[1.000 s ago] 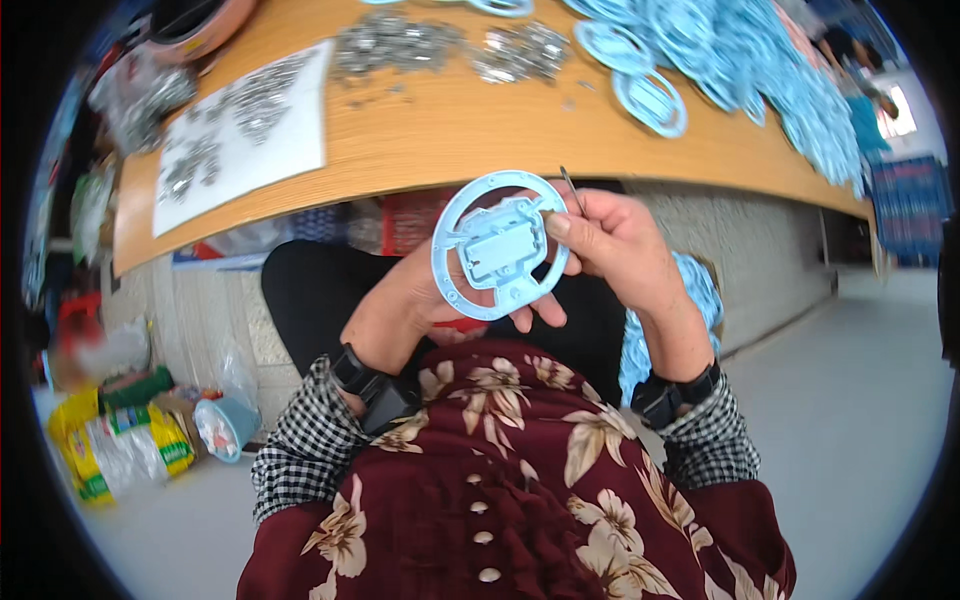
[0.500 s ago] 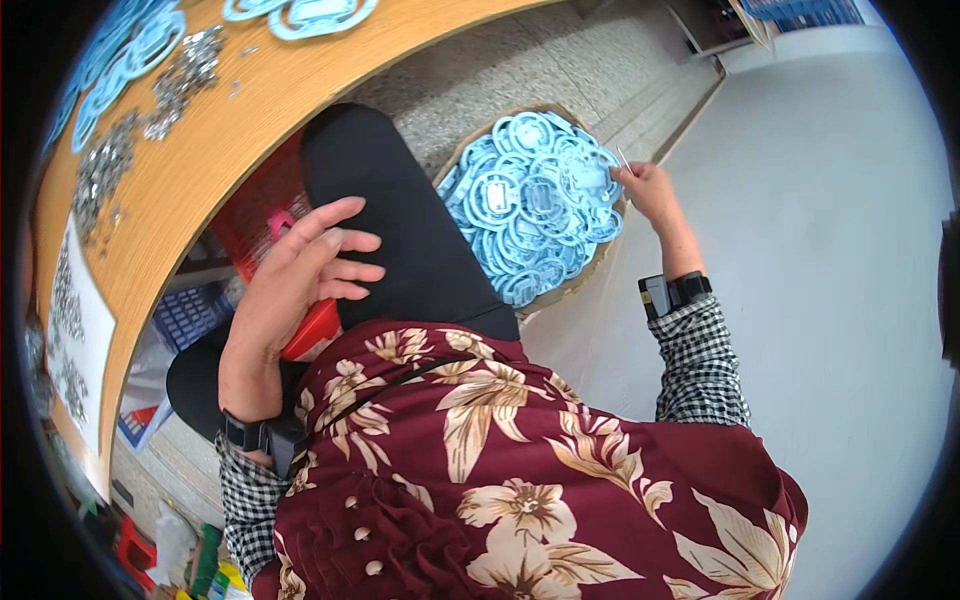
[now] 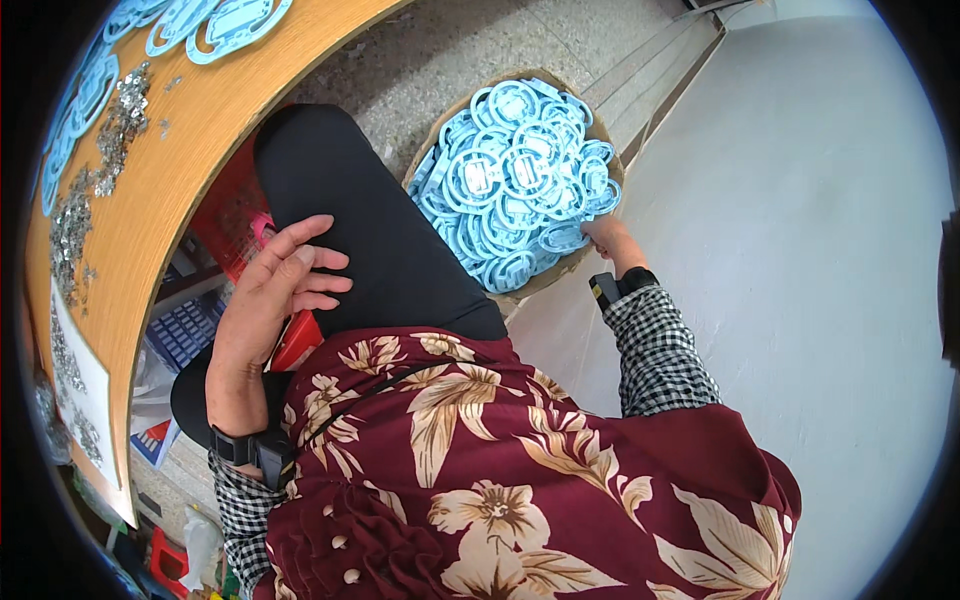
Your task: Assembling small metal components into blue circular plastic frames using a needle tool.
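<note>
Beside my right knee stands a cardboard box heaped with light blue ring-shaped plastic parts. At the heap's right edge my right hand is closed, its fingertips pinching the rim of one light blue plastic part. Some of those fingertips are hidden behind the hand. My left hand hovers over my lap near the black-trousered thigh, holding nothing, with its fingers spread.
A curved wooden table runs along the left, bearing more blue parts, piles of small metal pieces and a white sheet. Under it are a red basket and a blue basket. A pale grey surface lies to the right.
My right hand has moved down and left along the box's edge. A thin metal tip seen at its fingers before is out of sight. My left hand stays spread; the whole view has shifted slightly.
</note>
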Motion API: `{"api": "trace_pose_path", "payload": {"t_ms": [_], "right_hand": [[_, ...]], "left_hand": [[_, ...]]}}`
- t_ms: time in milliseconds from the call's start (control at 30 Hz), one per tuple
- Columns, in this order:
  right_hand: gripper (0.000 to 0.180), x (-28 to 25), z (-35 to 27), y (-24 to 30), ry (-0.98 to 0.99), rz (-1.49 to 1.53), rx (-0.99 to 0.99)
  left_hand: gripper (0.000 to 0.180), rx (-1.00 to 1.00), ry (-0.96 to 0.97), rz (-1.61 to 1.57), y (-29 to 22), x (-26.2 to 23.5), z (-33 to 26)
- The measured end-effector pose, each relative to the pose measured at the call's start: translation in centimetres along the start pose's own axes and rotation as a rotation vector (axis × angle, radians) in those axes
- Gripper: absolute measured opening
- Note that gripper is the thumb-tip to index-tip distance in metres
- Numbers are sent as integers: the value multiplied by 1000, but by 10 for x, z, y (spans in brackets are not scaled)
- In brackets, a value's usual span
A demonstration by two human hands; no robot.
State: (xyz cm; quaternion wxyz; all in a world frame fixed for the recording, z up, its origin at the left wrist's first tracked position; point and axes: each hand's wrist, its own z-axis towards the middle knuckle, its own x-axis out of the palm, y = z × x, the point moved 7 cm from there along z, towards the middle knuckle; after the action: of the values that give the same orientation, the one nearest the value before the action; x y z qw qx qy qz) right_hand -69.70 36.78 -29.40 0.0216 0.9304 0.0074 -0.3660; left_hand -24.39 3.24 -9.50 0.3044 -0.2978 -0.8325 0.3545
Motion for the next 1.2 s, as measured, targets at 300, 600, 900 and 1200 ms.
{"api": "trace_pose_path", "payload": {"t_ms": [300, 600, 900, 1200], "right_hand": [[32, -11, -30, -4, 252, 88, 57], [48, -66, 48, 16, -460, 189, -332], [38, -98, -175, 240, -806, 377, -1172], [21, -41, -374, 340, -536, 347, -1698]], "left_hand": [[43, -3, -13, 11, 4, -8, -2], [40, 19, -51, -15, -4, -16, -10], [36, 284, -32, 311, -64, -23, -76], [29, 703, -622, 673, -166, -120, -157]]}}
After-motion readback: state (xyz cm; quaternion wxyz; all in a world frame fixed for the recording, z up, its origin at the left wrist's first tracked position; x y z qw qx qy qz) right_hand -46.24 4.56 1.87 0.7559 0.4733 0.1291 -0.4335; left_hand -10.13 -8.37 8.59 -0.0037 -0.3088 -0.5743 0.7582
